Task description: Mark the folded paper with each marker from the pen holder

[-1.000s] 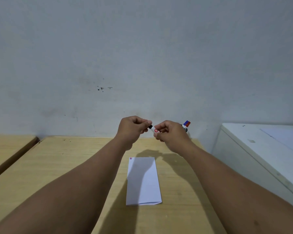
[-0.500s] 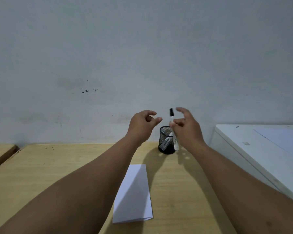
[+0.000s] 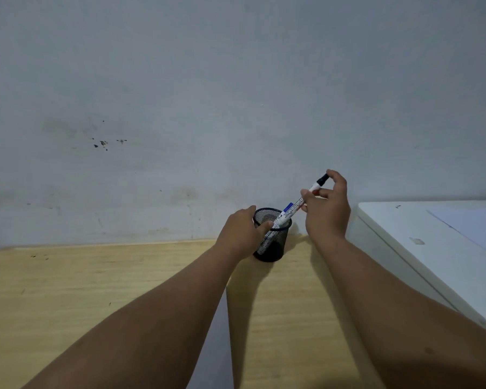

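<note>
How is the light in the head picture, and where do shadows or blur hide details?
Head view: dim, soft light; the arms throw shadows over the wooden table and the folded paper, the mesh pen holder shadows the table beside it, and the marker print is slightly blurred.

Both arms out fwd; left hand (image 3: 243,230) curled, index out; right hand (image 3: 327,209) pinching w/ fingertips.

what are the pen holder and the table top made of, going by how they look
The pen holder looks like black metal wire mesh with a matte finish: the wall is a fine grid that markers show through. The table top looks like light wood or wood-grain laminate, smooth and low in sheen, with pale streaked grain; which one cannot be told.
</note>
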